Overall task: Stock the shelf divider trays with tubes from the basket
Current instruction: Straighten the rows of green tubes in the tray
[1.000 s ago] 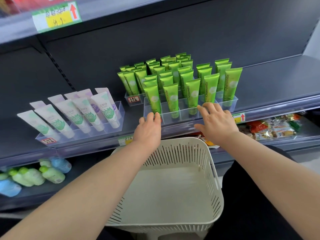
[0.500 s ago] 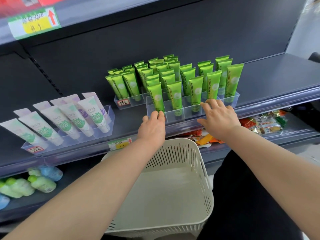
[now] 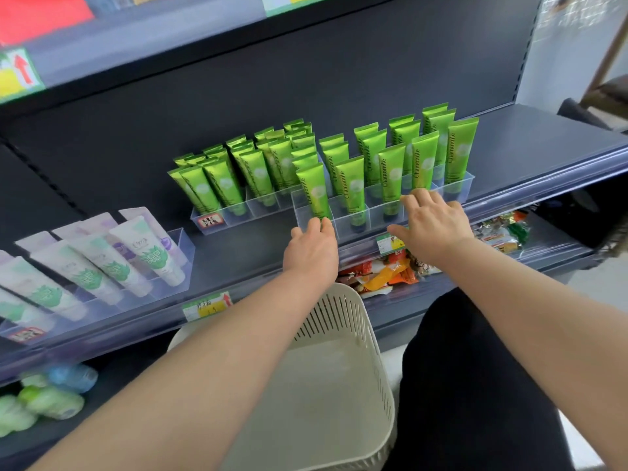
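Neither hand held anything. The left hand [image 3: 311, 253] had its fingers straight and together, tips pressed against the front-left corner of the front tray [image 3: 372, 217]. The right hand [image 3: 435, 226] lay spread over the same tray's front wall farther right, thumb out to the left.

That clear divider tray sat at the edge of the dark shelf [image 3: 543, 141], packed w/ upright green tubes [image 3: 314, 192]. Each tube read "Chamomile" lengthwise above a pale round emblem. A 2nd tray [image 3: 238, 215] of the same tubes stood just behind and to the left; the red-and-white sticker [image 3: 210, 220] on its front was too small to read.

The basket [image 3: 339, 324], cream w/ slotted walls, sat below the shelf between the forearms – its pale floor showed.

Farther left, a 3rd tray [image 3: 185, 253] held white tubes [image 3: 153, 256] w/ a green leaf graphic, some w/ purple. Their lettering was illegible.

Shelf-edge price tag [image 3: 207, 305] – green, yellow, red up-arrow, digits blurred. Another tag [image 3: 387, 243] peeked out beside the right thumb, approx. half hidden.

Snack packets [image 3: 384, 271] lay on the shelf below, w/ blurry green and blue bottles [image 3: 51, 399] at lower left.
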`<action>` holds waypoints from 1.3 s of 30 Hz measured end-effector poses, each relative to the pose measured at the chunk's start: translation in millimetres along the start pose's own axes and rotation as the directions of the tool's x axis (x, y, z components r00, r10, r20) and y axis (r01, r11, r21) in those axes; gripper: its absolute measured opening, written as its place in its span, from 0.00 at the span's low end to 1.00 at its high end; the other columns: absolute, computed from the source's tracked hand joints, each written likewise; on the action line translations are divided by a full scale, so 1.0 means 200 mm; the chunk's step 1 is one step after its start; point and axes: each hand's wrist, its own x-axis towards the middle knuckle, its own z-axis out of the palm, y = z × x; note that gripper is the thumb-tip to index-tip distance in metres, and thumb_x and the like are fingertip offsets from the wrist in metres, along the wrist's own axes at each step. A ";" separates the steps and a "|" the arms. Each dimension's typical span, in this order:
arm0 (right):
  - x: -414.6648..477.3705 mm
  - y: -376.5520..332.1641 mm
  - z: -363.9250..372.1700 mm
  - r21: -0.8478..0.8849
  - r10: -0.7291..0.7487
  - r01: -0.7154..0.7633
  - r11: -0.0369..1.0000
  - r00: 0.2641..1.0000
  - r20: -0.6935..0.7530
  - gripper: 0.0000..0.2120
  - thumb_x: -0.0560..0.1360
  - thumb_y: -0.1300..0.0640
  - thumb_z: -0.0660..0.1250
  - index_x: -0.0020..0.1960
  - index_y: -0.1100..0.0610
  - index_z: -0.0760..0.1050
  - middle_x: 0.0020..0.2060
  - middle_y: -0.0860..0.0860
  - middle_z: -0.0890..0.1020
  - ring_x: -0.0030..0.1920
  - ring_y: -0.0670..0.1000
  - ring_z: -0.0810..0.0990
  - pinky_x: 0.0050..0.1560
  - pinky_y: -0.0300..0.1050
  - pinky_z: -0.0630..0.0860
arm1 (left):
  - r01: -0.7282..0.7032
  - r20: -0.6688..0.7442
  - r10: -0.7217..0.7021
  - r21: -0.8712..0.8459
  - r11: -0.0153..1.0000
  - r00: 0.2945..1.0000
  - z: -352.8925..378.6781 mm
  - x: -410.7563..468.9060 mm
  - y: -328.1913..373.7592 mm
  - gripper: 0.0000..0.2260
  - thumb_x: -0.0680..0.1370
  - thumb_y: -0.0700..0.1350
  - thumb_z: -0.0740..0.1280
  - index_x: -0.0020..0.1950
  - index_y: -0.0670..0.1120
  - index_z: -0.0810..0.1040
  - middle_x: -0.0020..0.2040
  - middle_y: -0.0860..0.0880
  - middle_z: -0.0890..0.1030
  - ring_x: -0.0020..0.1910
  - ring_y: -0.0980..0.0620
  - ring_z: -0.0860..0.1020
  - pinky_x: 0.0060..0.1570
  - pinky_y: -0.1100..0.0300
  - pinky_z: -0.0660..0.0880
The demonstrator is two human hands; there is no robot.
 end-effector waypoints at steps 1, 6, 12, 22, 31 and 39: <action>0.00 0.01 0.00 0.002 0.007 -0.007 1.000 1.000 0.003 0.28 0.77 0.37 0.55 0.68 0.56 0.64 0.64 0.53 0.70 0.65 0.55 0.67 0.59 0.54 0.68 | -0.001 0.003 0.001 0.004 1.000 1.000 0.00 0.01 0.02 0.27 0.75 0.35 0.65 0.73 0.42 0.60 0.67 0.45 0.66 0.59 0.40 0.68 0.49 0.53 0.70; 0.02 0.07 0.00 0.009 0.043 -0.043 0.999 0.999 0.013 0.28 0.77 0.38 0.54 0.68 0.57 0.64 0.63 0.53 0.70 0.66 0.55 0.67 0.62 0.54 0.68 | -0.019 0.004 0.019 0.039 0.999 1.000 -0.01 0.06 0.10 0.29 0.75 0.38 0.68 0.73 0.43 0.60 0.67 0.45 0.67 0.59 0.41 0.69 0.49 0.53 0.71; 0.04 0.15 0.02 -0.025 0.080 -0.079 0.997 0.996 0.024 0.29 0.79 0.39 0.52 0.70 0.58 0.61 0.69 0.55 0.66 0.73 0.55 0.59 0.71 0.57 0.58 | -0.046 -0.011 0.046 0.039 0.998 0.999 -0.02 0.10 0.18 0.26 0.76 0.37 0.67 0.72 0.43 0.62 0.66 0.46 0.68 0.59 0.41 0.69 0.48 0.54 0.71; 0.04 0.22 0.01 -0.017 0.174 -0.173 0.985 0.982 0.080 0.33 0.79 0.38 0.49 0.76 0.58 0.51 0.76 0.53 0.54 0.77 0.53 0.46 0.74 0.60 0.50 | -0.081 -0.005 0.081 0.015 0.997 0.997 -0.05 0.13 0.27 0.23 0.76 0.37 0.66 0.70 0.43 0.64 0.65 0.46 0.69 0.60 0.41 0.69 0.46 0.55 0.67; 0.00 -0.12 -0.09 0.011 0.034 -0.033 0.999 0.995 -0.096 0.28 0.78 0.39 0.53 0.70 0.56 0.62 0.66 0.53 0.69 0.69 0.54 0.63 0.65 0.57 0.64 | -0.083 -0.057 0.078 -0.088 0.993 0.995 -0.07 0.08 0.06 0.27 0.75 0.34 0.65 0.72 0.45 0.62 0.67 0.46 0.67 0.62 0.43 0.68 0.52 0.51 0.72; 0.05 -0.53 -0.09 0.002 -0.144 0.144 0.990 0.989 -0.046 0.27 0.78 0.40 0.54 0.71 0.55 0.61 0.68 0.52 0.67 0.71 0.54 0.62 0.64 0.55 0.64 | 0.093 -0.039 -0.097 -0.095 0.991 0.995 -0.08 -0.01 -0.36 0.30 0.75 0.36 0.65 0.75 0.45 0.59 0.70 0.46 0.65 0.67 0.44 0.66 0.59 0.50 0.71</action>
